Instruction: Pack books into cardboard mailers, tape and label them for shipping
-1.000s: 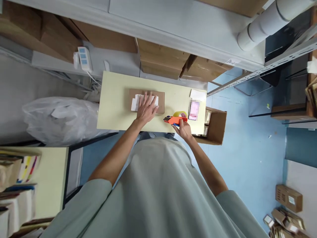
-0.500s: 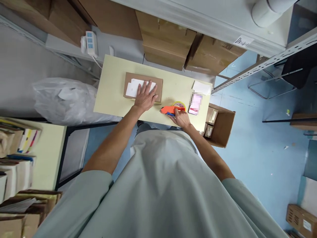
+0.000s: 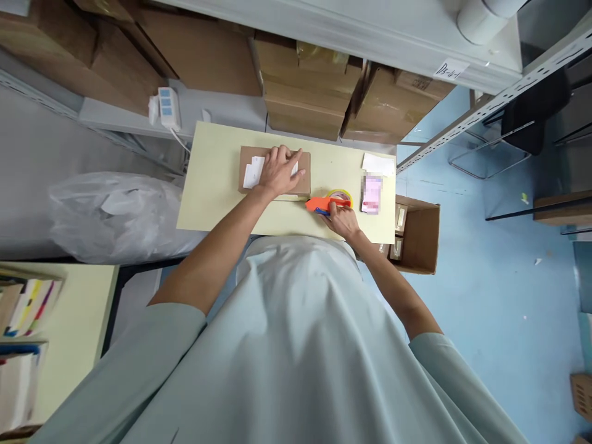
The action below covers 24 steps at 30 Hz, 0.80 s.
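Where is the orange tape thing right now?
The orange tape dispenser sits near the table's front edge, held in the right hand, just right of the flat brown box under the left hand.

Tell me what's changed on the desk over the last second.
The left hand has slid along the flat box toward its right end, fingers now curling over the far edge and hiding more of the white label. The right hand keeps its grip on the orange tape dispenser, which has barely shifted. Box, pink item and desk stay put.
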Tool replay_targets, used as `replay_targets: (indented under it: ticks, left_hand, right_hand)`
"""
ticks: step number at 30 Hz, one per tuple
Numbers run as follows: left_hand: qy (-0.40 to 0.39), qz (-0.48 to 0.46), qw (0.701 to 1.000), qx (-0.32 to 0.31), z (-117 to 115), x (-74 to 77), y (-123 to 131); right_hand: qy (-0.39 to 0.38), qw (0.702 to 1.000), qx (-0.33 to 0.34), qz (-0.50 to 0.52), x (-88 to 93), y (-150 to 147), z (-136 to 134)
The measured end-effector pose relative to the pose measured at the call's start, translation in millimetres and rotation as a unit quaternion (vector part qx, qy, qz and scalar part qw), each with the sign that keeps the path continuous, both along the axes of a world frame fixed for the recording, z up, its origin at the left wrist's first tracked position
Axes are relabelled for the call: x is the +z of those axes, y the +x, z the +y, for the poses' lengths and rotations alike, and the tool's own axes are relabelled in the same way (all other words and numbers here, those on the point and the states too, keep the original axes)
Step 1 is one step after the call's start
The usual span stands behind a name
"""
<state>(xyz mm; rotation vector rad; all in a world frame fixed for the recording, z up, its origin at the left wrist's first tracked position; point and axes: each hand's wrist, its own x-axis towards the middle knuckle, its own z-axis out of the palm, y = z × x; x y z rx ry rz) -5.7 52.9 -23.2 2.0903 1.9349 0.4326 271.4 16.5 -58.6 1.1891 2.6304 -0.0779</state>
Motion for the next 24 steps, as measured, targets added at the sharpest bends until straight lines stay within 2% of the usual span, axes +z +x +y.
replay_targets:
  ticks: [9, 16, 19, 24]
  left_hand:
    - [-0.019, 0.016, 1.000, -0.005, 24, -1.0, -3]
    - [-0.019, -0.013, 1.000, -0.005, 48, -9.1, 0]
    - [0.009, -0.038, 0.999, -0.023, 39, -11.0, 3]
    - [0.003, -0.027, 0.999, -0.041, -12, -6.3, 2]
  right_hand:
    - [0.031, 0.998, -0.049, -0.015, -7.0, -7, -11]
    - [0.003, 0.998, -0.059, -0.013, 6.8, -15, -12]
    - [-0.018, 0.999, -0.045, -0.021, 12.3, -19, -15]
    - [-0.065, 0.998, 0.023, -0.011, 14.3, -34, -36]
